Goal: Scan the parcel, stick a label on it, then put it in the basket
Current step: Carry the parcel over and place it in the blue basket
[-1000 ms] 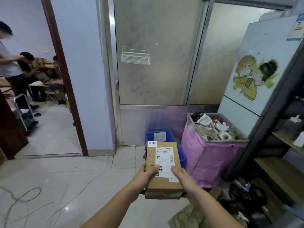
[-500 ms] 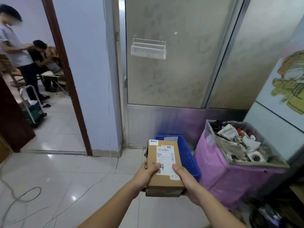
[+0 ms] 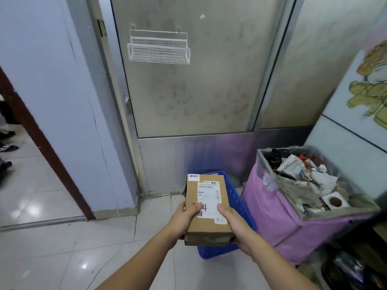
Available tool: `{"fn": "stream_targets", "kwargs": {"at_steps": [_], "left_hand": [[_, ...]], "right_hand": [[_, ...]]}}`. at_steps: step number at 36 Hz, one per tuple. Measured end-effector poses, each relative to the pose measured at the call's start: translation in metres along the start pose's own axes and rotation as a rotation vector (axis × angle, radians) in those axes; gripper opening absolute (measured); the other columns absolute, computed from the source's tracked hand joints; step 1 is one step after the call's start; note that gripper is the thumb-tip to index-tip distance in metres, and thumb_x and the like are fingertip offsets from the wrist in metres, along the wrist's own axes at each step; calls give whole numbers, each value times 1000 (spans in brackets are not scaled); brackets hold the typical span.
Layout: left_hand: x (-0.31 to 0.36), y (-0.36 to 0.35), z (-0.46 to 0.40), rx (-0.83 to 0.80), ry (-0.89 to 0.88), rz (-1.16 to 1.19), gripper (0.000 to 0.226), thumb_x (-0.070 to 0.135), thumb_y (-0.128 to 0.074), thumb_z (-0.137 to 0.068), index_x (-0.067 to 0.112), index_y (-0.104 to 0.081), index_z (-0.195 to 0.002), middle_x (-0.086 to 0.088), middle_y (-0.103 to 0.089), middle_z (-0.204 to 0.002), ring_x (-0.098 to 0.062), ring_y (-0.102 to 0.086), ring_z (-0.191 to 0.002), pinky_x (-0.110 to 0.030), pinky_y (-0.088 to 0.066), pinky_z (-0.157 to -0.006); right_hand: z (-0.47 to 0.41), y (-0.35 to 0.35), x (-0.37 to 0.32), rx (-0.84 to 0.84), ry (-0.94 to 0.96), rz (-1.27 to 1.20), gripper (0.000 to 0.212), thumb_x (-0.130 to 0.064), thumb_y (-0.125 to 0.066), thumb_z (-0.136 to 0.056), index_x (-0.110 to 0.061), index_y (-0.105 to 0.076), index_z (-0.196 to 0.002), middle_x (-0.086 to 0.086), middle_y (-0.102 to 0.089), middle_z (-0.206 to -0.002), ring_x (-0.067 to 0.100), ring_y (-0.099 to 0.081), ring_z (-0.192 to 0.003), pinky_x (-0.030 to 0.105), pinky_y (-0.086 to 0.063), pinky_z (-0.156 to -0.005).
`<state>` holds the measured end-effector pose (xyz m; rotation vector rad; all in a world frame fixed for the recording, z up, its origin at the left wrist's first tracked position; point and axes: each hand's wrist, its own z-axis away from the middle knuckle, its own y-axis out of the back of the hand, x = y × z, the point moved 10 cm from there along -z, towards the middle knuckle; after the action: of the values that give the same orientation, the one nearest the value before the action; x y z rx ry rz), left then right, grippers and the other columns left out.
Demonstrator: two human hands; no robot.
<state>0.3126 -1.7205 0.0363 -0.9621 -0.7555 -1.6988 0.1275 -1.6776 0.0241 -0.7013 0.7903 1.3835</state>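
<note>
On the tiled floor (image 3: 62,237) stood a basket (image 3: 236,197); above it I gripped the parcel (image 3: 206,208) with left hand (image 3: 184,218) and right hand (image 3: 234,225).

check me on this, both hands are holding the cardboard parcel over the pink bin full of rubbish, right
Not quite. In the head view both hands, left hand and right hand, do hold the cardboard parcel, but over the blue basket. The pink bin of rubbish stands beside it, to the right.
</note>
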Motion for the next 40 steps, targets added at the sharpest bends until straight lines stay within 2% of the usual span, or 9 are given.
{"fn": "stream_targets", "kwargs": {"at_steps": [4, 8, 17, 20, 25, 28, 32, 37, 40], "left_hand": [[6, -21, -56, -72, 51, -32, 75, 73, -68, -80, 36, -43, -140, 9, -74, -115, -8, -78, -88, -25, -59, -61], [18, -35, -111, -97, 81, -43, 82, 73, -69, -79, 34, -40, -145, 8, -73, -117, -9, -77, -90, -24, -57, -61], [45, -38, -214, -121, 123, 3, 92, 74, -75, -72, 36, -36, -146, 8, -73, -117, -3, -77, -83, -21, -59, -57], [44, -35, -240, -115, 135, 44, 90, 73, -77, -72, 36, -39, -145, 8, -74, -119, -6, -78, -87, -24, -60, -63], [45, -24, -292, -105, 152, 46, 89, 72, -80, -69, 31, -42, -138, 7, -72, -120, -5, -77, -89, -25, -62, -67], [40, -14, -330, -108, 181, 17, 90, 74, -79, -68, 24, -44, -133, 5, -73, -116, -4, -77, -86, -25, -62, -66], [27, -1, -390, -135, 232, 27, 94, 75, -82, -64, 22, -48, -134, 2, -74, -119, -14, -77, -96, -34, -64, -78], [16, 6, -455, -198, 228, 43, 79, 64, -82, -76, 21, -57, -138, 2, -76, -122, -16, -76, -103, -39, -61, -93], [-13, 10, -492, -198, 270, 71, 74, 54, -81, -83, 15, -56, -141, -3, -73, -129, -22, -73, -112, -47, -55, -103]], "right_hand": [[-41, 27, -4, 12, -42, -19, 58, -70, -65, -85, -37, -59, -133, -7, -82, -108, 16, -79, -97, 39, -63, -81], [-84, 47, -16, -3, -64, -58, 55, -68, -65, -87, -37, -61, -133, -5, -81, -113, 17, -79, -99, 33, -63, -72], [-188, 72, -44, -4, -115, -100, 56, -60, -65, -92, -32, -56, -140, 3, -80, -116, 26, -77, -106, 52, -61, -95], [-217, 77, -45, -1, -117, -99, 67, -64, -73, -83, -32, -55, -139, 1, -80, -116, 25, -77, -105, 49, -63, -90], [-264, 86, -47, 27, -170, -115, 100, -68, -92, -51, -30, -53, -135, -6, -82, -104, 19, -80, -93, 37, -65, -72], [-297, 87, -47, 57, -191, -151, 100, -65, -93, -51, -27, -52, -134, -4, -83, -102, 20, -80, -91, 37, -64, -69], [-345, 83, -47, 118, -213, -200, 94, -59, -94, -57, -24, -55, -135, 1, -82, -108, 24, -80, -94, 37, -64, -68], [-406, 81, -38, 217, -193, -212, 96, -57, -97, -52, -21, -60, -133, 5, -79, -117, 29, -77, -105, 53, -62, -91], [-449, 81, -18, 250, -210, -200, 95, -56, -97, -49, -19, -64, -131, 5, -79, -118, 29, -77, -105, 53, -61, -92]]}}
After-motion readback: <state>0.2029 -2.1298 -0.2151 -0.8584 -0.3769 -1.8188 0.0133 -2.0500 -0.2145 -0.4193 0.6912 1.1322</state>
